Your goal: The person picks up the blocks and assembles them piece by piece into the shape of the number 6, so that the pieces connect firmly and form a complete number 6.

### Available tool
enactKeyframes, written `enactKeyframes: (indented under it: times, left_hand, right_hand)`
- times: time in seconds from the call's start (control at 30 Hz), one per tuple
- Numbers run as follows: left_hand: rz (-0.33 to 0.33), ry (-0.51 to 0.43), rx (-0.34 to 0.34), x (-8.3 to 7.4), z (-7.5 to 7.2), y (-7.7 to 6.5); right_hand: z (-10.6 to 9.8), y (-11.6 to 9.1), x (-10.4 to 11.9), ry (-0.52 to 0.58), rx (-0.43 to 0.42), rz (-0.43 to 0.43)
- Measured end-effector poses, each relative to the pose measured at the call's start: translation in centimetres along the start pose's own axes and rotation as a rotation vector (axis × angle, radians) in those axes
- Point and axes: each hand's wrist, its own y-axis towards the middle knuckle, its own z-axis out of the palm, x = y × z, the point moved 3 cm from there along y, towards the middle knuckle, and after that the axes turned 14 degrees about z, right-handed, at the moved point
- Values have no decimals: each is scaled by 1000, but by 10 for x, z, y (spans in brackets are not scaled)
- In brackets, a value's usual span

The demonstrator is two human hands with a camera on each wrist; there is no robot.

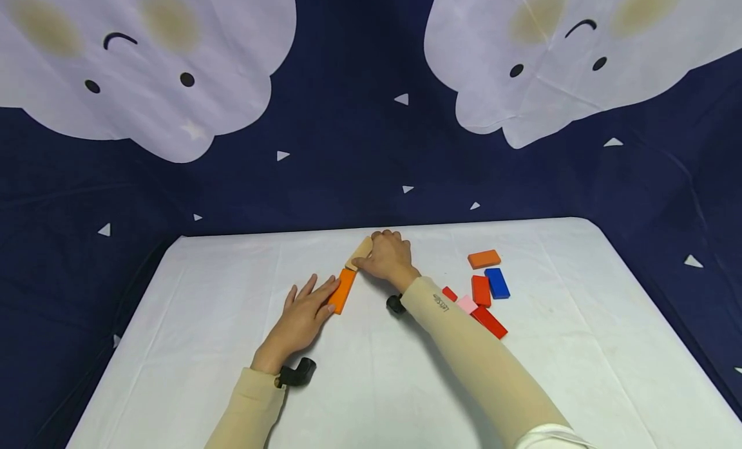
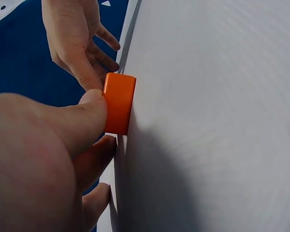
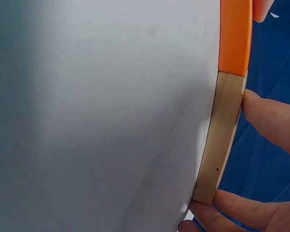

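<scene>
My left hand (image 1: 303, 317) lies beside an orange block (image 1: 343, 292), its fingers fairly straight and spread. In the left wrist view the thumb touches the edge of that orange block (image 2: 119, 104). A plain wooden block (image 1: 359, 254) meets the far end of the orange one, at a slight angle to it. My right hand (image 1: 387, 257) holds the wooden block between thumb and fingers. Seen from the right wrist, the wooden block (image 3: 218, 140) lies end to end with the orange block (image 3: 234, 38), with the thumb near their joint and the fingers round the other end.
To the right lie another orange block (image 1: 484, 259), a blue block (image 1: 497, 283), a red block (image 1: 480, 290), a longer red block (image 1: 489, 322) and a pink block (image 1: 466, 304). A small red piece (image 1: 449, 294) shows beside the right sleeve. The white table (image 1: 191, 346) ends just beyond the right hand.
</scene>
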Motion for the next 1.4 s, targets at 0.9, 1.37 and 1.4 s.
enactKeyframes:
  times: [0.9, 1.37, 1.4]
  left_hand:
    - [88, -15, -25, 10, -22, 18]
    - [175, 33, 74, 14, -32, 40]
    - [178, 38, 79, 15, -31, 41]
  right_hand:
    - [-34, -17, -35, 255, 48, -103]
    - [-65, -61, -101, 239, -14, -157]
    - [-65, -65, -105, 232, -22, -162]
